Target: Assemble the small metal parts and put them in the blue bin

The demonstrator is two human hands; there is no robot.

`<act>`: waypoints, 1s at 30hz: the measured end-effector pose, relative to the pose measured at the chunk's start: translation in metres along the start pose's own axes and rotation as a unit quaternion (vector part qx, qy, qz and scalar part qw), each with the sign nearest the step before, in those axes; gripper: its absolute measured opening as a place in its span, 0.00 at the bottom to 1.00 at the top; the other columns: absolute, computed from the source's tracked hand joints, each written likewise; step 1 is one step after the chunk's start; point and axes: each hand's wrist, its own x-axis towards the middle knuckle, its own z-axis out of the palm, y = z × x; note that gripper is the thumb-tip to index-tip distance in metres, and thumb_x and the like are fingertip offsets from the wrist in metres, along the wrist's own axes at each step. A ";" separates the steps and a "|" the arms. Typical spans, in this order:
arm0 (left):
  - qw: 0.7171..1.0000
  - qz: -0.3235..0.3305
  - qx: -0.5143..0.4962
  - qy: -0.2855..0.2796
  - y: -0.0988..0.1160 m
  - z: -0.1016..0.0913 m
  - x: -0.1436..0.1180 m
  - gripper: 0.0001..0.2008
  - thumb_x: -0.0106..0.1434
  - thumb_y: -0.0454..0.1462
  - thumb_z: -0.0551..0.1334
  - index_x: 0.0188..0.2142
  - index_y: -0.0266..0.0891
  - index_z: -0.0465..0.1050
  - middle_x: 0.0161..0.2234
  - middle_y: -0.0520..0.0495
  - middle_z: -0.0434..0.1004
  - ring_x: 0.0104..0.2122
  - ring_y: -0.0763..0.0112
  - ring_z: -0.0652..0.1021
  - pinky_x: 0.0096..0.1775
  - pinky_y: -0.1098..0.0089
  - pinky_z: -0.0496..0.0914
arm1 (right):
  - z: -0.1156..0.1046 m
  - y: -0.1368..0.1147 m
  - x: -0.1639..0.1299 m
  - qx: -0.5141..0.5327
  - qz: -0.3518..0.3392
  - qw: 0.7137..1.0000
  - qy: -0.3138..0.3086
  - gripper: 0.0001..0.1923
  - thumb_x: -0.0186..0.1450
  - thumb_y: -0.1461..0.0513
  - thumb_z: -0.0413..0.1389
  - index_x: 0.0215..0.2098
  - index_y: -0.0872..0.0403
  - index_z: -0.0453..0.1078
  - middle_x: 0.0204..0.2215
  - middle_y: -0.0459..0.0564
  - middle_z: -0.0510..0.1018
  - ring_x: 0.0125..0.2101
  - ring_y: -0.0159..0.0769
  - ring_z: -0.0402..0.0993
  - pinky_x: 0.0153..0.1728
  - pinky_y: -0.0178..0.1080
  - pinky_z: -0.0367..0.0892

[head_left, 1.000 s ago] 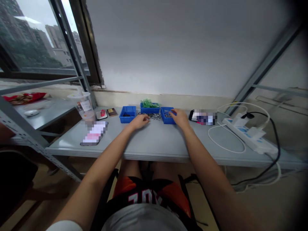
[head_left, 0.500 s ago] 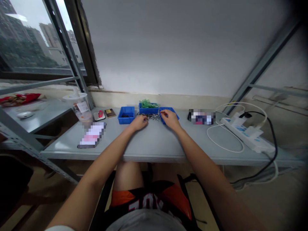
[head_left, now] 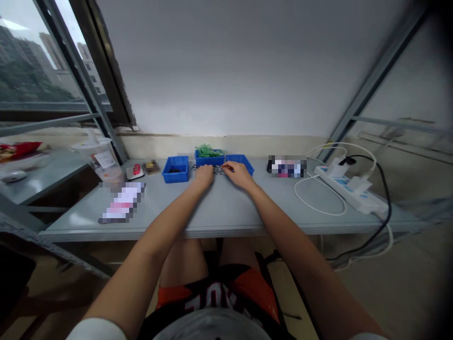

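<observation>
A pile of small, thin, shiny metal pieces (head_left: 218, 170) lies on the table; their exact kind is too small to tell. My left hand (head_left: 205, 174) rests at the left side of the pile, its fingers curled in and mostly hidden behind the back of the hand. From the right, my right hand (head_left: 238, 172) reaches over the pile with thumb and fingertips pressed together; whatever they hold is too small to make out. Around the pile stand a blue bin with dark parts (head_left: 175, 176), a blue bin with green plastic pieces (head_left: 210, 161) and another blue bin (head_left: 247, 163), partly covered by my right hand.
On the left of the grey table (head_left: 226, 212) are a phone (head_left: 123, 203), a plastic cup (head_left: 104, 160) and a small dish with a red item (head_left: 135, 171). To the right lie another phone (head_left: 286, 166), white cables and a power strip (head_left: 354, 191). Shelf posts frame both sides.
My right hand has moved left and down from beside the right bin to the metal pile, closer to my left hand. The whole view has shifted slightly.
</observation>
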 end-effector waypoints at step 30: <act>0.949 0.165 -0.255 0.079 -0.046 -0.013 -0.031 0.09 0.66 0.36 0.56 0.39 0.35 0.74 0.37 0.43 0.79 0.37 0.66 0.76 0.43 0.69 0.68 | 0.017 -0.005 -0.005 0.010 0.003 0.996 -0.091 0.13 0.70 0.60 0.47 0.34 0.55 0.70 0.26 0.47 0.76 0.28 0.33 0.71 0.35 0.34 0.63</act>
